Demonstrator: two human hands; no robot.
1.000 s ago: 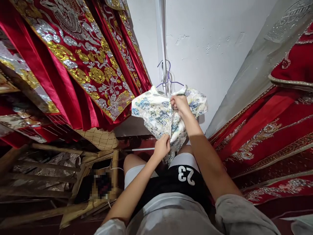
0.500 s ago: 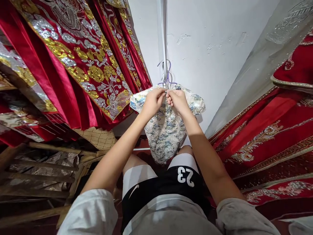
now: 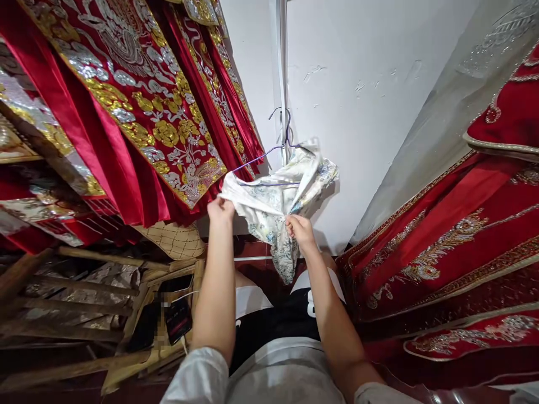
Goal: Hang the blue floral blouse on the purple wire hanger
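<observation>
Floral garment (image 3: pixel 264 217), quantity one: pale cloth with blue and yellow print, set on the hanger (image 3: pixel 287 133) and draping below it; neckline gaping, so that the hanger's lower bar shows across it.

Hanger, one: thin, purple, hook raised at a metal upright (image 3: pixel 278 67), presumably so that the upright bears the weight and leaves both hands for the cloth. The exact catch cannot be made out.

Hands, two. Left hand (image 3: pixel 221 209), below the hanger's left end: fingers pinching the garment's edge by that shoulder, seemingly to draw it outward and keep it taut. Right hand (image 3: pixel 300 229), below the hanger's hook: fingers gripping the front where the neckline comes to a point, apparently holding it down. The two pulls may account for the hanger's slope to the left.

Embroidered red clothing (image 3: pixel 164 129), left of the hanger and near; red beaded clothing (image 3: pixel 442 247), right of the hanger and well apart. Pieces overlap; neither count is certain.

Wooden frame (image 3: pixel 166 354), low left of the hanger, carrying one phone (image 3: pixel 179 320); one white cable (image 3: pixel 184 343) beside it, perhaps for charging.
</observation>
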